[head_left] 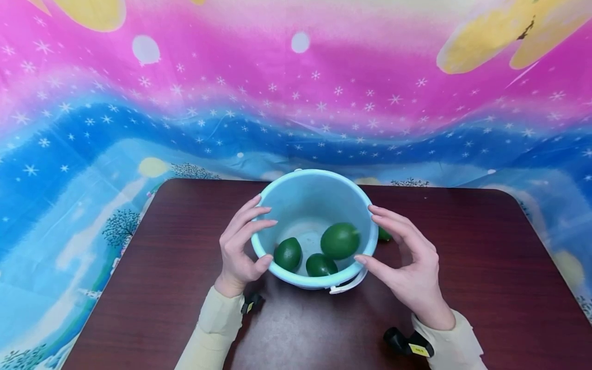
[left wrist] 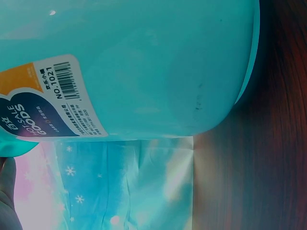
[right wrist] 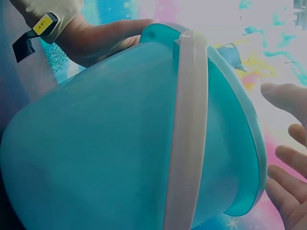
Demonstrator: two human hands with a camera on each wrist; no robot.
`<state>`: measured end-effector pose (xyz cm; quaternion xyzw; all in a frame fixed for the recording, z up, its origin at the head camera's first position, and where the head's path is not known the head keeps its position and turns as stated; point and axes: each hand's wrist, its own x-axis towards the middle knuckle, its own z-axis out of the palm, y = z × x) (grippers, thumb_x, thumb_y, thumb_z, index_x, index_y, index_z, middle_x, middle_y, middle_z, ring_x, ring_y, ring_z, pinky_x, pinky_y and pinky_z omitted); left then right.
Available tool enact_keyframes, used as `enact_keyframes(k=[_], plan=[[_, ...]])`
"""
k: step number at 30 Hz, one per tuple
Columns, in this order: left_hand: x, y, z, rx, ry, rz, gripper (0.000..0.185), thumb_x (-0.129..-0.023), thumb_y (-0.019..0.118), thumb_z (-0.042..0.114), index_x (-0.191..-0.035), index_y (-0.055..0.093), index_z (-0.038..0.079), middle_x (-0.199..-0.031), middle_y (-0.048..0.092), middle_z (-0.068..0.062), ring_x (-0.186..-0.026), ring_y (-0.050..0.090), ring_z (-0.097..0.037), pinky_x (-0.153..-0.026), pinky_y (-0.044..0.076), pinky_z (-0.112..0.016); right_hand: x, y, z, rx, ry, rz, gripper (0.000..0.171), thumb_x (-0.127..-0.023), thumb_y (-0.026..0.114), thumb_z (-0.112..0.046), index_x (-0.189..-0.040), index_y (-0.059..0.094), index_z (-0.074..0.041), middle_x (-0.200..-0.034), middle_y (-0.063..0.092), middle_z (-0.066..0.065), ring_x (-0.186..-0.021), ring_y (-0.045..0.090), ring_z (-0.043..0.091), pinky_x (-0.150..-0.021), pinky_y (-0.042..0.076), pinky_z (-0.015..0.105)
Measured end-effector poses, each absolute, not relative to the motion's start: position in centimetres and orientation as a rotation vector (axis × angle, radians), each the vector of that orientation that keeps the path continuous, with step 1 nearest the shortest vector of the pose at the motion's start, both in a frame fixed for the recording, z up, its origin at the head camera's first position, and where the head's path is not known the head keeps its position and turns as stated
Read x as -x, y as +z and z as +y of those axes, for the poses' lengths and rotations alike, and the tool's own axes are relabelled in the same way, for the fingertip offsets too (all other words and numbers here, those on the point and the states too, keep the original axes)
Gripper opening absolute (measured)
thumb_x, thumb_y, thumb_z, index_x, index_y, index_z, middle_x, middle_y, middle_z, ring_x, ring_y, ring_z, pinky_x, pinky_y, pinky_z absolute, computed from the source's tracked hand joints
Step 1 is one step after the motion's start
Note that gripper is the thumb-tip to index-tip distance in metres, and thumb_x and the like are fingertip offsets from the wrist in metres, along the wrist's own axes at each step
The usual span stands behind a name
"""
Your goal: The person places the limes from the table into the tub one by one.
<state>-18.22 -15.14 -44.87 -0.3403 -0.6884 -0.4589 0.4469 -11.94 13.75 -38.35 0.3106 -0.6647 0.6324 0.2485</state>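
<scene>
A light blue plastic bucket [head_left: 314,176] stands on a dark brown table [head_left: 462,267]. Inside lie three green fruits: a large one [head_left: 339,240] and two smaller ones [head_left: 288,254] [head_left: 320,265]. My left hand [head_left: 270,241] holds the bucket's left rim, thumb on the outer wall and fingers curved over the edge. My right hand [head_left: 366,237] is spread beside the right rim. In the right wrist view its fingers [right wrist: 288,163] stand apart from the bucket [right wrist: 96,143], and the white handle [right wrist: 189,120] lies down across the wall. A label [left wrist: 43,100] is stuck on the bucket wall [left wrist: 144,62].
Another green fruit [head_left: 384,235] peeks out behind the bucket on its right side. A pink and blue starry cloth [head_left: 296,103] hangs behind the table and drapes down both sides. Bare tabletop lies left, right and in front of the bucket.
</scene>
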Motion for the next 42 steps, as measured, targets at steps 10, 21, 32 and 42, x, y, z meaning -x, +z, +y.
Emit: enact_keyframes(k=[10,21,32,42], plan=[[18.2,-44.8,-15.1,0.850,-1.143,-1.697,0.064,-0.093,0.057,0.062,-0.096,0.076,0.001,-0.107,0.070,-0.022,-0.117,0.060,-0.049,-0.100,0.051,-0.052,11.9,-38.3,13.9,-0.853,1.731,-1.808,0.058,-0.083,0.085,-0.006,-0.126,0.057,0.020,-0.133,0.054,0.036,-0.128,0.055,0.035,-0.104,0.049,0.034],[18.2,-44.7,-15.1,0.860,-1.156,-1.697,0.061,-0.093,0.058,0.060,-0.099,0.076,0.002,-0.109,0.070,-0.021,-0.118,0.059,-0.049,-0.100,0.051,-0.052,12.3,-39.1,14.5,-0.844,1.749,-1.790,0.057,-0.084,0.083,-0.004,-0.127,0.056,0.021,-0.135,0.053,0.035,-0.130,0.054,0.035,-0.108,0.045,0.036],[18.3,-44.7,-15.1,0.853,-1.151,-1.698,0.063,-0.093,0.057,0.061,-0.098,0.076,0.001,-0.109,0.070,-0.021,-0.118,0.060,-0.049,-0.100,0.051,-0.052,12.6,-38.6,14.7,-0.842,1.765,-1.736,0.054,-0.086,0.081,-0.001,-0.127,0.055,0.022,-0.134,0.054,0.036,-0.130,0.053,0.036,-0.110,0.043,0.036],[18.4,-44.7,-15.0,0.852,-1.149,-1.699,0.062,-0.093,0.058,0.061,-0.098,0.076,0.001,-0.109,0.070,-0.021,-0.118,0.059,-0.049,-0.100,0.051,-0.052,13.1,-38.3,15.5,-0.794,1.771,-1.709,0.052,-0.085,0.081,0.002,-0.126,0.056,0.022,-0.134,0.054,0.036,-0.130,0.053,0.036,-0.109,0.044,0.035]])
